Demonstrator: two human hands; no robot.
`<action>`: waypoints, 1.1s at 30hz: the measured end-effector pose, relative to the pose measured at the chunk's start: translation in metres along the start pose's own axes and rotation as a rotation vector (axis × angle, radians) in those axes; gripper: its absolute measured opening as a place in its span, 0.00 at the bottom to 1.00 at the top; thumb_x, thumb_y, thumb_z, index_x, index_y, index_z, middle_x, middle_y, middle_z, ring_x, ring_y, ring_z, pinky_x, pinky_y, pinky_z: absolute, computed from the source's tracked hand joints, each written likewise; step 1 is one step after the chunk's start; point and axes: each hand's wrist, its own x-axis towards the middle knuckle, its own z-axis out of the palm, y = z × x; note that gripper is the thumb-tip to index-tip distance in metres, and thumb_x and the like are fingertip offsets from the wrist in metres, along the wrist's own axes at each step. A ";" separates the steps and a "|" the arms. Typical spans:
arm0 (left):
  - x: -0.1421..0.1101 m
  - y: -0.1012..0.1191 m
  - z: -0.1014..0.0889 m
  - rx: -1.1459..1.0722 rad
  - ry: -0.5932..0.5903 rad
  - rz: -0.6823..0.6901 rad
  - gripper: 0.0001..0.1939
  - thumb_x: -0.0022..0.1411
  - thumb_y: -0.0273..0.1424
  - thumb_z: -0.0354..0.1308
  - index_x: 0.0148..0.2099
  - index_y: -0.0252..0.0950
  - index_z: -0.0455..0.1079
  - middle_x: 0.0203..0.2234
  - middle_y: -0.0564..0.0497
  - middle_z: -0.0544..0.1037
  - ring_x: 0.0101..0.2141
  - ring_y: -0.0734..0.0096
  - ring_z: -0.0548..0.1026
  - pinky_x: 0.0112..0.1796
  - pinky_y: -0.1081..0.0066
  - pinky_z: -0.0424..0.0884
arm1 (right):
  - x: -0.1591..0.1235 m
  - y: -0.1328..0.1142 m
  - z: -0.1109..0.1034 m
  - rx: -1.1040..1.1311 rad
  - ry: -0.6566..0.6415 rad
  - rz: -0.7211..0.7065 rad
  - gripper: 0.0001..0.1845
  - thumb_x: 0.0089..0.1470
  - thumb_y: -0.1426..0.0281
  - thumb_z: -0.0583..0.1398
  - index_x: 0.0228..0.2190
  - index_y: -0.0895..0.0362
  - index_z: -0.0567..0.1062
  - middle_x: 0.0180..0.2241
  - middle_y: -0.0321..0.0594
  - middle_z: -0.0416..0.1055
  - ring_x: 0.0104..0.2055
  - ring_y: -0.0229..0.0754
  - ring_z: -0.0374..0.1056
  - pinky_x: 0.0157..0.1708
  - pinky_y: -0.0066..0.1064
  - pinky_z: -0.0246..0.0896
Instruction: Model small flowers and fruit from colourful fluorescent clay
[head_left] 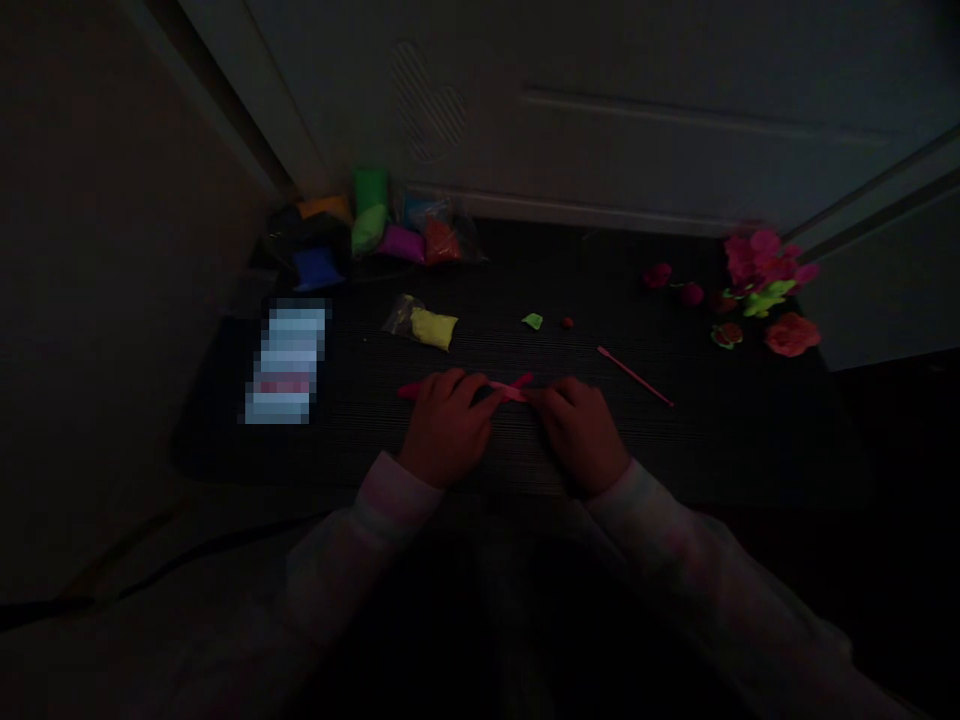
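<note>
In dim light, both hands meet over the dark table. My left hand (452, 425) is closed, its thumb and forefinger pinching a thin pink strip (514, 391). The right end of that strip is between the closed fingertips of my right hand (583, 432). Whether it is clay or plastic, I cannot tell. A short pink piece crosses behind it, and a pointed pink end (409, 391) juts out left of my left hand. Beyond the hands lie a small green leaf-like piece (532, 321) and a little red ball (568, 323).
A pink stick tool (636, 376) lies right of my hands. Behind are an opened yellow clay packet (433, 328) and several coloured packets (403, 243). A lit, blurred screen (289, 365) is at left. Pink flower shapes (765, 260) stand at right, near a white panel (600, 150).
</note>
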 end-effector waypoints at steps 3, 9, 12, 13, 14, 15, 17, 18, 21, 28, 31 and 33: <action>0.000 0.000 0.000 0.003 0.007 0.008 0.15 0.53 0.27 0.50 0.44 0.38 0.68 0.40 0.48 0.71 0.40 0.59 0.61 0.39 0.59 0.60 | 0.001 0.000 -0.001 -0.014 0.002 -0.008 0.12 0.54 0.69 0.50 0.37 0.51 0.72 0.31 0.39 0.66 0.33 0.40 0.59 0.32 0.31 0.47; -0.001 0.000 -0.002 -0.007 0.037 0.062 0.14 0.52 0.27 0.51 0.43 0.38 0.68 0.40 0.49 0.71 0.39 0.60 0.61 0.39 0.59 0.59 | 0.001 0.001 0.001 -0.003 0.017 -0.025 0.13 0.54 0.71 0.49 0.38 0.53 0.71 0.32 0.41 0.66 0.34 0.40 0.59 0.33 0.31 0.49; -0.002 0.000 -0.002 -0.013 0.038 0.062 0.15 0.52 0.27 0.51 0.44 0.38 0.68 0.39 0.49 0.72 0.39 0.60 0.61 0.38 0.60 0.59 | 0.000 0.002 0.003 0.029 0.022 -0.009 0.14 0.55 0.72 0.47 0.40 0.56 0.69 0.33 0.42 0.66 0.35 0.41 0.60 0.33 0.31 0.50; -0.002 0.000 -0.002 -0.014 0.040 0.058 0.15 0.52 0.27 0.51 0.44 0.39 0.68 0.38 0.49 0.72 0.39 0.61 0.61 0.38 0.60 0.59 | 0.000 0.002 0.003 0.043 0.028 0.000 0.15 0.55 0.72 0.47 0.41 0.57 0.68 0.34 0.42 0.66 0.35 0.41 0.60 0.33 0.32 0.50; -0.002 0.000 -0.002 -0.015 0.041 0.055 0.15 0.52 0.27 0.51 0.44 0.39 0.68 0.38 0.49 0.72 0.39 0.61 0.61 0.38 0.60 0.59 | 0.000 0.002 0.003 0.055 0.035 0.009 0.15 0.55 0.72 0.46 0.42 0.58 0.67 0.34 0.43 0.67 0.35 0.41 0.60 0.33 0.32 0.51; -0.002 -0.001 -0.001 -0.017 0.044 0.053 0.15 0.52 0.27 0.51 0.44 0.39 0.68 0.38 0.49 0.72 0.39 0.61 0.61 0.38 0.60 0.59 | 0.000 0.002 0.003 0.064 0.042 0.016 0.16 0.55 0.72 0.46 0.43 0.58 0.67 0.35 0.43 0.67 0.35 0.41 0.60 0.33 0.32 0.51; -0.002 -0.001 -0.002 -0.023 0.049 0.054 0.15 0.53 0.27 0.51 0.44 0.39 0.69 0.38 0.49 0.72 0.39 0.61 0.61 0.38 0.60 0.60 | -0.001 0.002 0.002 0.068 0.042 0.014 0.16 0.55 0.72 0.46 0.43 0.58 0.67 0.34 0.43 0.66 0.34 0.40 0.60 0.33 0.31 0.51; -0.002 -0.001 -0.002 -0.028 0.048 0.057 0.15 0.53 0.27 0.50 0.44 0.38 0.68 0.38 0.49 0.71 0.39 0.61 0.61 0.38 0.60 0.60 | -0.001 0.002 0.002 0.057 0.032 0.006 0.16 0.55 0.72 0.46 0.43 0.57 0.67 0.33 0.43 0.66 0.34 0.40 0.60 0.33 0.31 0.50; -0.002 0.000 -0.002 -0.035 0.034 0.058 0.16 0.53 0.27 0.50 0.45 0.38 0.68 0.38 0.49 0.71 0.39 0.61 0.61 0.38 0.60 0.60 | -0.002 0.003 0.001 0.000 -0.009 -0.029 0.16 0.54 0.73 0.47 0.44 0.56 0.67 0.31 0.41 0.65 0.33 0.40 0.59 0.32 0.31 0.49; -0.002 -0.001 -0.001 -0.056 0.012 0.041 0.16 0.53 0.27 0.50 0.46 0.38 0.67 0.39 0.48 0.71 0.40 0.60 0.61 0.40 0.60 0.61 | 0.000 0.004 -0.002 -0.105 -0.061 -0.053 0.17 0.53 0.72 0.50 0.44 0.50 0.68 0.29 0.40 0.64 0.31 0.40 0.57 0.30 0.31 0.46; -0.002 -0.002 0.000 -0.057 0.015 0.042 0.16 0.53 0.27 0.50 0.45 0.37 0.68 0.39 0.48 0.71 0.40 0.60 0.61 0.40 0.60 0.61 | 0.000 0.004 -0.002 -0.066 -0.039 -0.022 0.17 0.54 0.72 0.48 0.43 0.51 0.68 0.30 0.40 0.65 0.32 0.40 0.58 0.31 0.31 0.47; -0.003 -0.002 0.000 -0.059 0.017 0.045 0.15 0.53 0.27 0.50 0.43 0.37 0.69 0.39 0.47 0.71 0.40 0.60 0.61 0.40 0.60 0.61 | 0.000 0.005 -0.002 0.010 -0.004 0.020 0.17 0.55 0.72 0.47 0.44 0.53 0.68 0.31 0.41 0.65 0.32 0.39 0.59 0.32 0.30 0.48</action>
